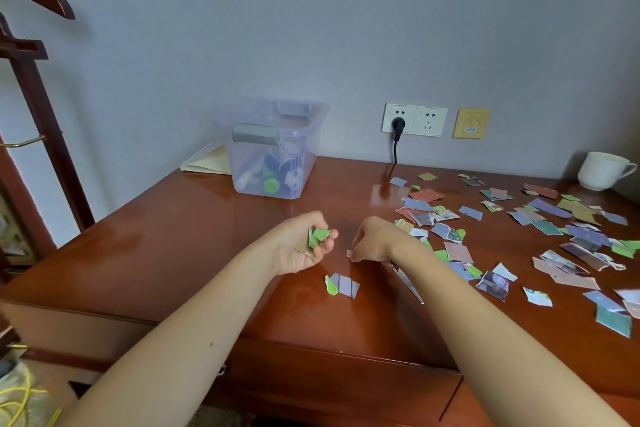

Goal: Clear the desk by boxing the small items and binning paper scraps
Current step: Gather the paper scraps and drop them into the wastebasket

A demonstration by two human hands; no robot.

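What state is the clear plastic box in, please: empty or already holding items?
Already holding items: through the wall of the clear plastic box, several small items show at the bottom, one a green round piece.

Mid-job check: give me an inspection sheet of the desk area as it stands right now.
Surface: glossy wooden desk, drawers under the front edge.
Job's things: torn scraps spread over the right half, two more near the front; clear box at the back holds small items; no bin seen.
Clutter: white cup at far right; pale sheet behind the box.
Hands: left hand grips a bunch of scraps; right hand pinches one small scrap at the desk.
Cables: black cable plugged into the wall socket, dropping behind the desk; yellow cord low left.
Surroundings: grey wall; wooden stand at left.
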